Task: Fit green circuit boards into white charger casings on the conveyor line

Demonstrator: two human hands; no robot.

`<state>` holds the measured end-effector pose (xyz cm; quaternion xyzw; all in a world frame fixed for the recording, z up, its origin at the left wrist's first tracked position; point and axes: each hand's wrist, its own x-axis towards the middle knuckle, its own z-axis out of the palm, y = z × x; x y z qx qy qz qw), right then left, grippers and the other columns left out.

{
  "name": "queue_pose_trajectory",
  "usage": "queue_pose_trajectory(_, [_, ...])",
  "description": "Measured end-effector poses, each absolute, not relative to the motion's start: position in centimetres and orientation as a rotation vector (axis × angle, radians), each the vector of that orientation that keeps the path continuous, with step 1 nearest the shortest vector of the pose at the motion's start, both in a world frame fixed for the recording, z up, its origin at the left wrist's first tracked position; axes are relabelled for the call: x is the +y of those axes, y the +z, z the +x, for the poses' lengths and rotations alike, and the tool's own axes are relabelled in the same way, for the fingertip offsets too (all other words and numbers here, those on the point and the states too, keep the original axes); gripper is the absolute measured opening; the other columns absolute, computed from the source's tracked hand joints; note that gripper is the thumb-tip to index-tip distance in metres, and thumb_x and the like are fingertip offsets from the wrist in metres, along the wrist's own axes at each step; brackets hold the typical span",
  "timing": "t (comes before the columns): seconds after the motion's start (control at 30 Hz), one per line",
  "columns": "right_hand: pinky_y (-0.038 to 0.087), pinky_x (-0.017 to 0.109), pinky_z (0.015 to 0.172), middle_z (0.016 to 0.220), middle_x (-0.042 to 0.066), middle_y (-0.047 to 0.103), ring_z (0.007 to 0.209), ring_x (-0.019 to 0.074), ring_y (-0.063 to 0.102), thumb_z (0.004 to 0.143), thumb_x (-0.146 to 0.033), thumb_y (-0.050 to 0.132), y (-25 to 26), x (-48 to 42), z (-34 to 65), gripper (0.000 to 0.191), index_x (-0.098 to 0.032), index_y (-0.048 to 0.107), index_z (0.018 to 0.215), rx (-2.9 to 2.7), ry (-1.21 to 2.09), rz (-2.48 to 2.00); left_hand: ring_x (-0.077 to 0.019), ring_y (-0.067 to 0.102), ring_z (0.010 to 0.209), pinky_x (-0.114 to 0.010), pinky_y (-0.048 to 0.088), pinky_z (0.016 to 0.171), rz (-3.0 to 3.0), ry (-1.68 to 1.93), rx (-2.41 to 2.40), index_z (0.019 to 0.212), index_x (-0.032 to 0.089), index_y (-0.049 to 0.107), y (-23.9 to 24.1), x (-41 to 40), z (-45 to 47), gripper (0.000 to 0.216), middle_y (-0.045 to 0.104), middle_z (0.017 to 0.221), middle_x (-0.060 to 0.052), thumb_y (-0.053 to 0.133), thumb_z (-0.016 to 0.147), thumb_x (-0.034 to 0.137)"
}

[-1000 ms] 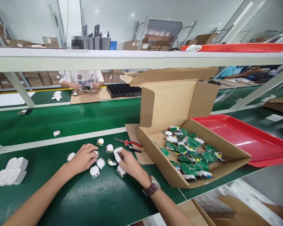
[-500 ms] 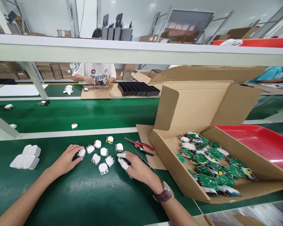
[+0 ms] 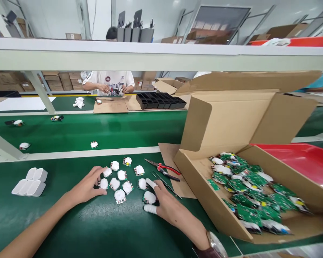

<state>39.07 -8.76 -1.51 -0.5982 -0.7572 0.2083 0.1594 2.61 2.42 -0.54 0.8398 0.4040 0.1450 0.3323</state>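
Head view: I've got the left hand (image 3: 89, 184) curled round one white-topped board (image 3: 103, 184), gripping or not I can't tell, edging the cluster (image 3: 114, 184); right hand (image 3: 167, 204) splayed loose about another board (image 3: 149, 197); broad table (image 3: 97, 229) nearward, carton wall (image 3: 207, 202) rightward.

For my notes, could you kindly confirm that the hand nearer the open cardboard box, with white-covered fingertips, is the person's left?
Not left: the head view shows the right hand nearer the open cardboard box, with white-covered fingertips.
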Motion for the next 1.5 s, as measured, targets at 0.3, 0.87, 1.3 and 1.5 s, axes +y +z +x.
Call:
queue_pose_trajectory(0.3, [0.051, 0.049, 0.113, 0.153, 0.014, 0.048, 0.139, 0.032, 0.054, 0.098, -0.024, 0.061, 2.5, -2.8, 36.9, 0.052, -0.026, 0.047, 0.148, -2.171, 0.316, -1.483, -0.0304, 0.061, 0.135, -0.044, 0.061, 0.106, 2.349, 0.544, 1.155, 0.163, 0.039, 0.034, 1.5, 1.5, 0.7, 0.069, 0.041, 0.166, -0.009, 0.065, 0.102, 0.047])
queue_pose_trajectory(0.87, [0.051, 0.033, 0.093, 0.103, 0.009, 0.069, 0.099, 0.0219, 0.065, 0.093, -0.009, 0.057, 2.0, 12.1, 17.6, 0.017, -0.017, 0.071, 0.1, -2.607, 0.294, -1.246, -0.0374, 0.063, 0.117, -0.055, 0.058, 0.091, 2.76, 0.718, 1.967, 0.111, 0.025, 0.068, 1.6, -4.2, -19.0, 0.028, 0.065, 0.13, -0.016, 0.056, 0.105, 0.05])
queue_pose_trajectory(1.3, [0.054, 0.042, 0.096, 0.127, 0.015, 0.059, 0.11, 0.0294, 0.061, 0.094, -0.044, 0.076, 1.7, 4.9, 11.1, 0.053, -0.012, 0.059, 0.133, -2.753, 0.307, -0.93, -0.0339, 0.061, 0.126, -0.055, 0.053, 0.104, 2.729, 0.813, 1.709, 0.097, 0.023, 0.069, 1.9, -2.6, -14.7, 0.014, 0.065, 0.129, -0.013, 0.058, 0.104, 0.027])
queue_pose_trajectory(1.5, [0.059, 0.038, 0.089, 0.116, 0.012, 0.065, 0.108, 0.0264, 0.063, 0.093, -0.018, 0.065, 1.0, 1.5, 12.3, 0.019, -0.017, 0.067, 0.111, -2.825, 0.309, -0.838, -0.0241, 0.069, 0.122, -0.037, 0.057, 0.1, 2.487, 1.008, 1.533, 0.083, 0.023, 0.047, 1.9, -5.6, -13.3, 0.023, 0.066, 0.137, -0.011, 0.059, 0.102, 0.025])
